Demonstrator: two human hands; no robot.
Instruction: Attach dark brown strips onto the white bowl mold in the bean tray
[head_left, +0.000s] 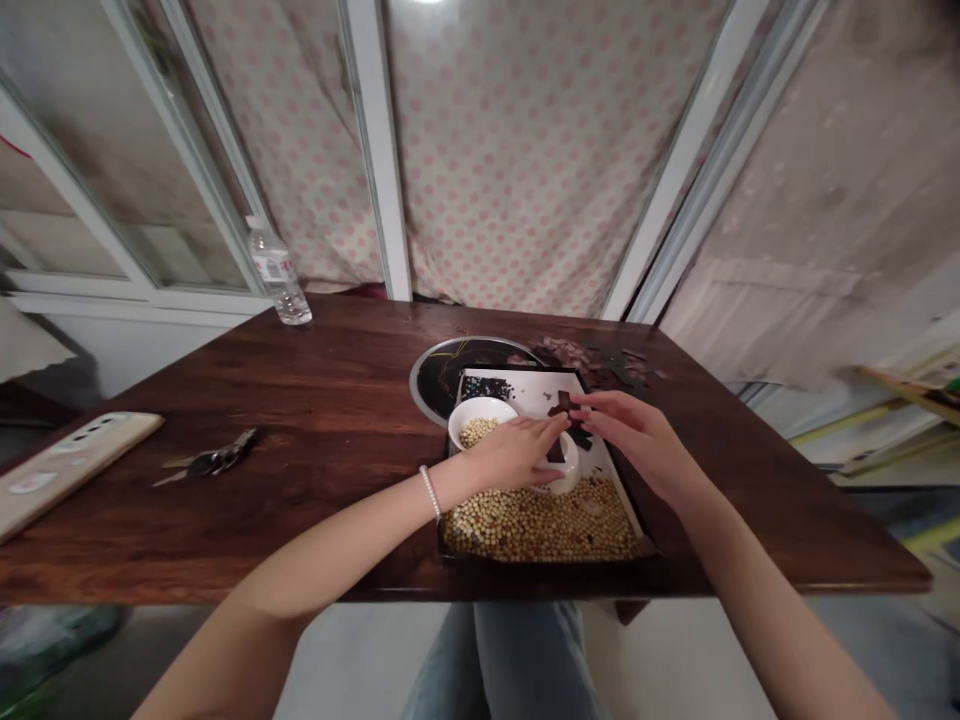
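Spotted curtains (517,150) are hung behind white window frames (386,140), and before them a dark wooden counter (352,390) is set. At its far left a pale flat object (79,462) is laid, followed by keys (217,458) and, further back, a clear bottle (277,275). Near the middle, a round dark panel (435,385) is partly covered by a shallow tray (626,500). At the tray's left, a white bowl (491,407) is filled with pale beans, and dark beads (486,387) are gathered behind it. By the left hand (517,450), palm down with fingers stretched, a white dish (571,470) is partly hidden; whether anything is gripped there cannot be told. Loose beans (540,525) are spread along the tray's near end. Above the dish, a dark piece (564,402) appears pinched at the fingertips of the right hand (637,435). It is judged light, thin and fairly stiff, perhaps easily snapped, and best taken by its edges. Behind the tray, dark scraps (562,352) are heaped.
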